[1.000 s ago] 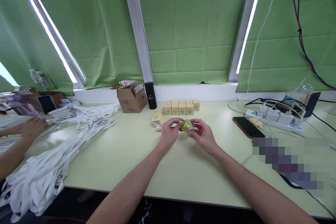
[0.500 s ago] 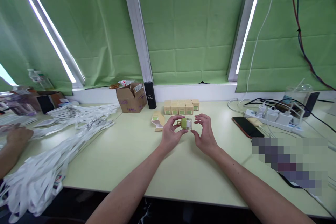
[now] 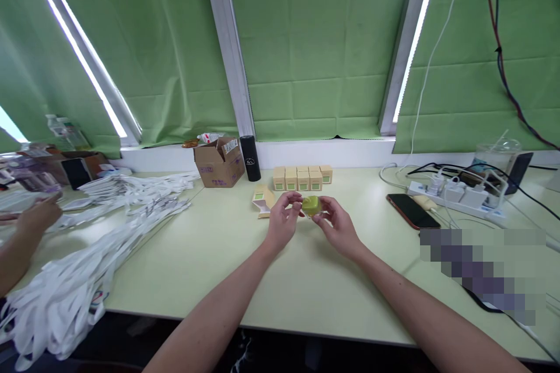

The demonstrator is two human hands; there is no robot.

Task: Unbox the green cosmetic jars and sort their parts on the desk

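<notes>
Between my hands is a small clear case with a green lid, its lid turned toward me. My right hand grips it from the right with thumb and fingers. Curled at the case's left edge, the fingers of my left hand are closed; whether they pinch its cord loop is hidden. Just left of that hand, an opened small cardboard box lies on the table. Behind, several closed small boxes with green labels stand in a cluster.
A brown carton and a black bottle stand at the back. White straps cover the left side, where another person's hand works. To the right are a phone, a power strip and cables.
The case has turned so its green lid faces me. My right hand has closed onto it, while the left fingers have shifted to its edge. The other person's hand moved slightly.
</notes>
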